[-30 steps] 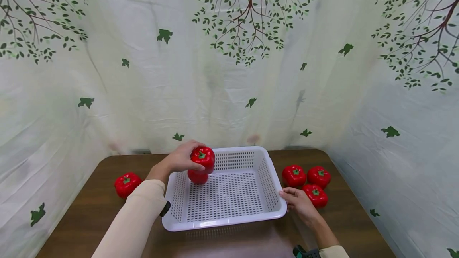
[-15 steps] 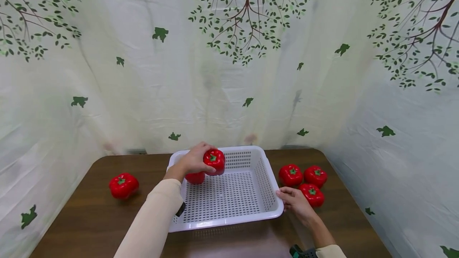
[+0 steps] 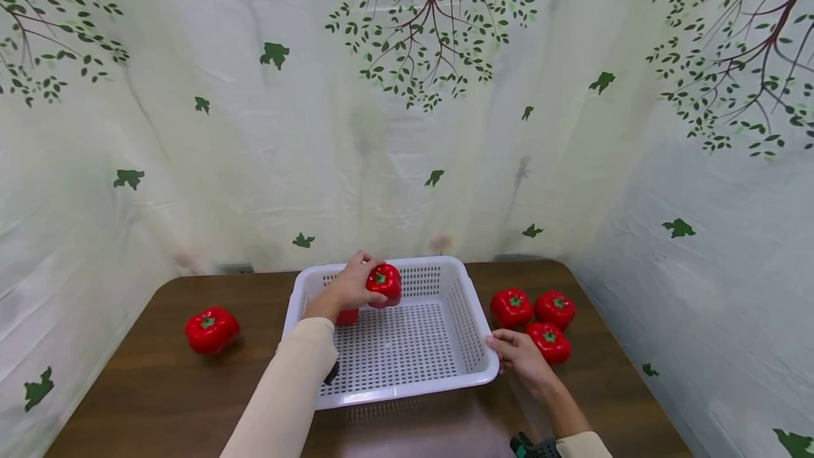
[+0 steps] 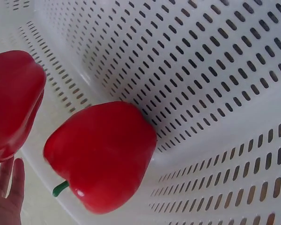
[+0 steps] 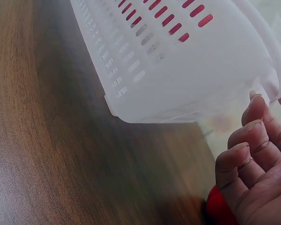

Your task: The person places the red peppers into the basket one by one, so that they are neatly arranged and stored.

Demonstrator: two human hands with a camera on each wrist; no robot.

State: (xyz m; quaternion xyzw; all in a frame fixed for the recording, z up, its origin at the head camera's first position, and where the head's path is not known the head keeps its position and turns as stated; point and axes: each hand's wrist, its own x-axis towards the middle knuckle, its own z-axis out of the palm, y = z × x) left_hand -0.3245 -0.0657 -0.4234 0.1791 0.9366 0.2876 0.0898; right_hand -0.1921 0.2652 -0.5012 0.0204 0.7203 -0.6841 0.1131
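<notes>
My left hand (image 3: 348, 288) holds a glossy red bell pepper (image 3: 385, 286) over the left back part of a white perforated plastic basket (image 3: 407, 391). Fingers and thumb lie around the pepper's side, its green stem facing up. Beneath that hand a second bell pepper (image 4: 105, 154) sits in a basket corner, partly hidden by the hand in the head view. The left wrist view catches the held pepper at its left edge. At the basket's right front corner my right hand (image 3: 523, 360) grips the rim, its curled fingers (image 5: 253, 136) under the lip.
To the right of the basket, three more red bell peppers (image 3: 511, 308) stand grouped on the brown wooden table (image 3: 165, 387). A single bell pepper (image 3: 212, 331) lies on the left side. A leaf-printed curtain (image 3: 369, 140) hangs behind and on both sides.
My left hand has carried its bell pepper rightward, farther in over the basket. My right hand keeps its hold on the rim. The whole scene has shifted slightly left in view.
</notes>
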